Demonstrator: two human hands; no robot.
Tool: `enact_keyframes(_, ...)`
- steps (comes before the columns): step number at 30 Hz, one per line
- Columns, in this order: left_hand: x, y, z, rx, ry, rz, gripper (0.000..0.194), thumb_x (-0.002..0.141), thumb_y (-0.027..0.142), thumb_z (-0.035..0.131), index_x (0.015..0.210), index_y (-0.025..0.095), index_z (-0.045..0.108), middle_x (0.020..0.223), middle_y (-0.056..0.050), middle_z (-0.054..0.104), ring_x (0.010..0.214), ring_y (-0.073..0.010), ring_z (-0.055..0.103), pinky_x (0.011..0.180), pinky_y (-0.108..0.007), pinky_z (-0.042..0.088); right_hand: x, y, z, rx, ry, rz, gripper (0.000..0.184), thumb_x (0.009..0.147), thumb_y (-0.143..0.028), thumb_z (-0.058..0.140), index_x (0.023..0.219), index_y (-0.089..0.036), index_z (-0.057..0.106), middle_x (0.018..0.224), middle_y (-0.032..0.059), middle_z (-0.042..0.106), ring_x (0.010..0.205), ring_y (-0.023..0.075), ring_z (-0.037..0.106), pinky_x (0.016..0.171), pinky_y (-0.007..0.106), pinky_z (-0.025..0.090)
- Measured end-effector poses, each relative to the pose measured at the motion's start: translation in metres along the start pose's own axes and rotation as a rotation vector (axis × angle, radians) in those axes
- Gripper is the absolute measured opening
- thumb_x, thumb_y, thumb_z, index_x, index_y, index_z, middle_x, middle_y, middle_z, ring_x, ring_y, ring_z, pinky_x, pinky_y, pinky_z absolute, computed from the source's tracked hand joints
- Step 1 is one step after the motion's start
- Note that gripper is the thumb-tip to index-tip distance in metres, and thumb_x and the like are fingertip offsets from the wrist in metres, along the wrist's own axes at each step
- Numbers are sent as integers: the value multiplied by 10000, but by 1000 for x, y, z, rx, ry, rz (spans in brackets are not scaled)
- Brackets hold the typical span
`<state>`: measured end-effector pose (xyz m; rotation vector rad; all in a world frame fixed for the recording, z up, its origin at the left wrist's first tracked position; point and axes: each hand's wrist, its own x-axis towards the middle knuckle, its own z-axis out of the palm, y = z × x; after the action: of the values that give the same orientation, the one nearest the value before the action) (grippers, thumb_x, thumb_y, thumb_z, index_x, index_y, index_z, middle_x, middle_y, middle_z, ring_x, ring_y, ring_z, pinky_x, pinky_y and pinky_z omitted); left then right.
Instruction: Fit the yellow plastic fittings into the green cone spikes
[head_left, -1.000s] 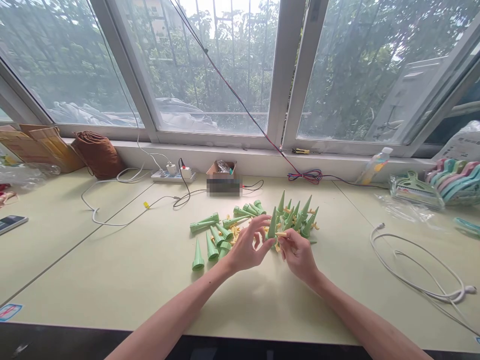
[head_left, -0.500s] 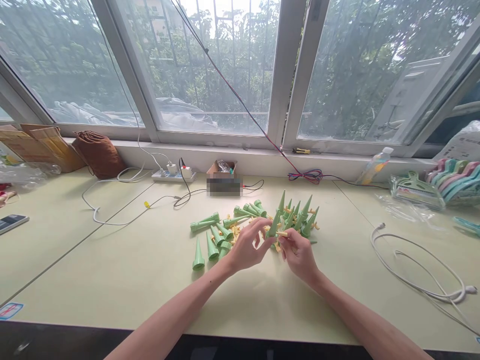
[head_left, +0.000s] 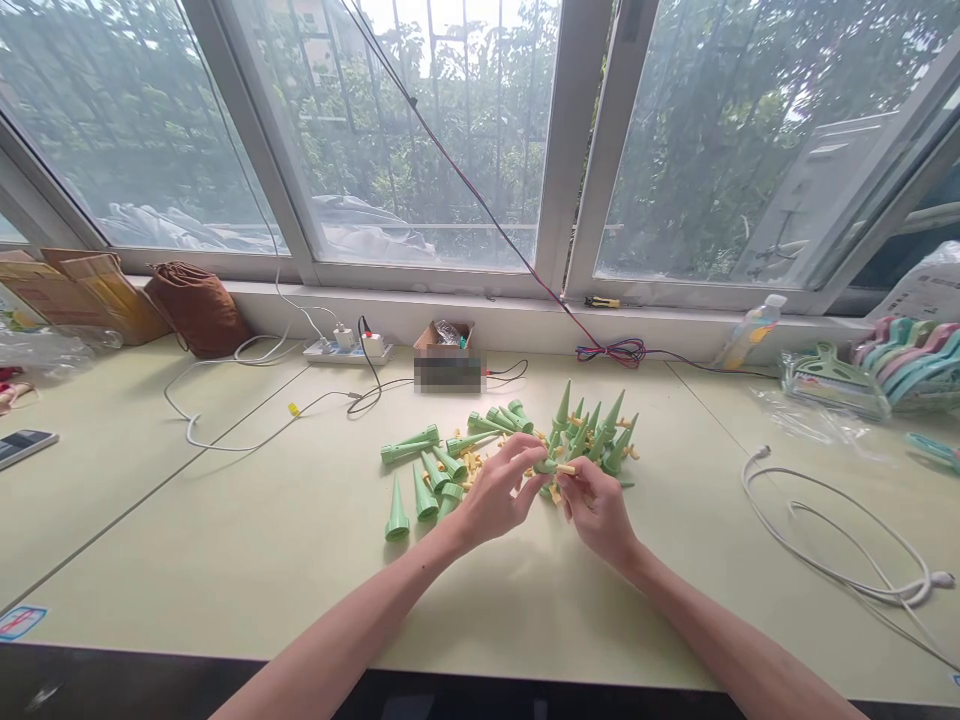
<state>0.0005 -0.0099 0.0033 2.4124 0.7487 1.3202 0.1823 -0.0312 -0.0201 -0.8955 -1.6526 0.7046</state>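
Observation:
Between the thumb and fingers of my left hand (head_left: 499,492) is a green plastic spike (head_left: 546,466), partly hidden by the fingers. My right hand (head_left: 600,505) pinches a small yellow plastic piece (head_left: 565,470), whose end meets the spike. Left of my hands lie several loose green spikes (head_left: 424,495), some standing on their wide ends, others on their sides. Small yellow pieces (head_left: 471,462) are heaped beside my left hand. Behind my right hand stands a cluster of green spikes with yellow pieces on them (head_left: 600,435).
A power strip (head_left: 347,350), a small cardboard box (head_left: 444,338) and a coil of wire (head_left: 611,350) lie along the window ledge. White cables (head_left: 825,580) curl on the right. A brown drawstring bag (head_left: 199,308) stands at the back left. Dustpans (head_left: 840,378) and a bottle (head_left: 750,332) are at the back right.
The green spike in my left hand has tipped from upright to nearly lying flat, its end against the yellow piece. Both hands have stayed in almost the same place.

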Motion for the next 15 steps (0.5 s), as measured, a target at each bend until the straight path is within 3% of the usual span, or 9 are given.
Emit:
enact_keyframes(11, -1, -1, 1, 63, 90, -16, 244, 932, 234, 571, 1175, 227, 559, 1123, -90, 579, 820, -141, 611, 543, -219, 509, 1, -4, 2, 12, 8, -8, 202, 995, -306, 477, 831, -198, 525, 604, -51, 448, 449, 93, 438, 452, 236, 379)
enact_keyframes(15, 4, 3, -3, 29, 205, -52, 214, 999, 305, 431, 1121, 193, 566, 1080, -95, 571, 794, -137, 602, 571, -239, 514, 1, -4, 4, 22, 17, -7, 195, 1000, -302, 469, 844, -199, 526, 613, -52, 438, 451, 90, 439, 446, 230, 378)
